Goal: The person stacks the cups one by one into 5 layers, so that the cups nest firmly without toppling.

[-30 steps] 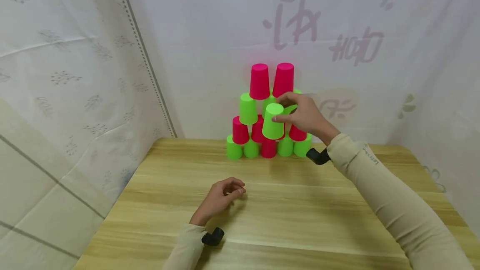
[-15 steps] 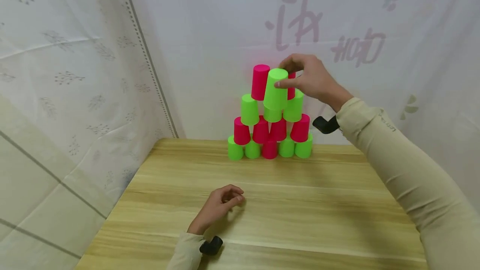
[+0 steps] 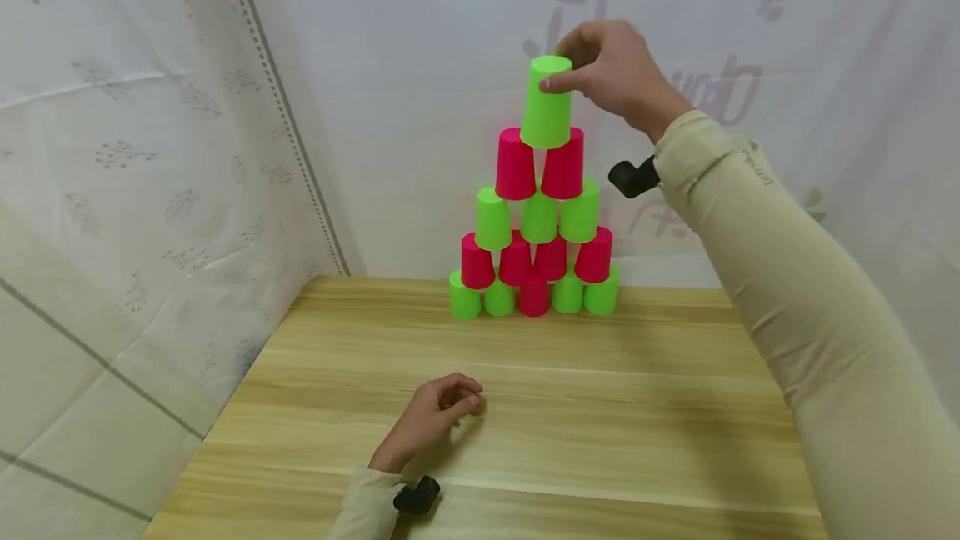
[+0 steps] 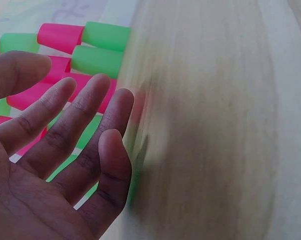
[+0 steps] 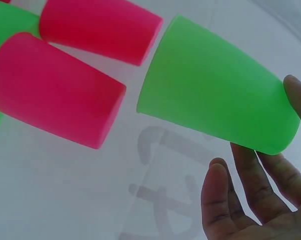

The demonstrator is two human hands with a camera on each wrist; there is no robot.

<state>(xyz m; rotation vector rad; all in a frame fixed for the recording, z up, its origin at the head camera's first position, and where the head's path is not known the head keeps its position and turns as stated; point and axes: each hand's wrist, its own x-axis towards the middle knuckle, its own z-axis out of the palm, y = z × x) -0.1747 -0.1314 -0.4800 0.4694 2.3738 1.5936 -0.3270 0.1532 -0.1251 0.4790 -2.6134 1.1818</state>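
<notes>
In the head view, my right hand (image 3: pixel 618 77) pinches an upside-down green cup (image 3: pixel 547 107) near its closed end. That cup hangs over two red cups, the left red cup (image 3: pixel 515 165) and the right red cup (image 3: pixel 564 165). A gap shows between the green cup (image 5: pixel 215 90) and the nearer red cup (image 5: pixel 55 90) in the right wrist view. Below these stand rows of green cups (image 3: pixel 539 217) and red cups (image 3: pixel 594 255), all mouth down. Low over the table in front, my left hand (image 3: pixel 431 415) holds nothing, its fingers loosely bent.
The cup pyramid stands at the back edge of a wooden table (image 3: pixel 525 440). A pale printed curtain (image 3: pixel 405 107) hangs right behind it and another along the left side. Black wrist mounts (image 3: pixel 417 496) stick out from both sleeves.
My right hand has lifted the green cup from in front of the middle rows to above the top two red cups. The left hand has stayed nearly still.
</notes>
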